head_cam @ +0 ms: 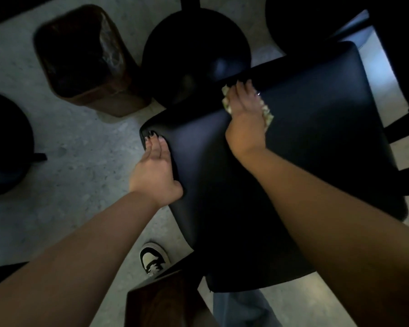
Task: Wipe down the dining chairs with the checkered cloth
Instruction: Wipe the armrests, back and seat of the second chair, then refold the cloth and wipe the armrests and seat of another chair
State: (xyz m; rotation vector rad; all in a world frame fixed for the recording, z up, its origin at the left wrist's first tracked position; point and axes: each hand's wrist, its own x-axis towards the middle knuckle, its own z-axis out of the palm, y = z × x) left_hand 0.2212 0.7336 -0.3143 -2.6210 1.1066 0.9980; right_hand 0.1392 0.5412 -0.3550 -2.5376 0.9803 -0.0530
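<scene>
so rt hand (pixel 244 119) fingers flat on crumpled pale checkered cloth (pixel 267 114), lt hand (pixel 155 171) fingers flat on chair seat (pixel 316 142).

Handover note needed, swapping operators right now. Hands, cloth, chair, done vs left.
Right hand: flat on the checkered cloth, pressing it onto the chair seat near its far edge.
Left hand: fingers straight, resting on the seat's left edge and steadying the chair, holding nothing.
Cloth: bunched under the right palm, only its edges showing.
Done: wiping of this seat is under way; how much is covered cannot be told from the dark surface.
Left: the rest of this seat, then the other chairs. A round stool and a brown bin stand just beyond.
</scene>
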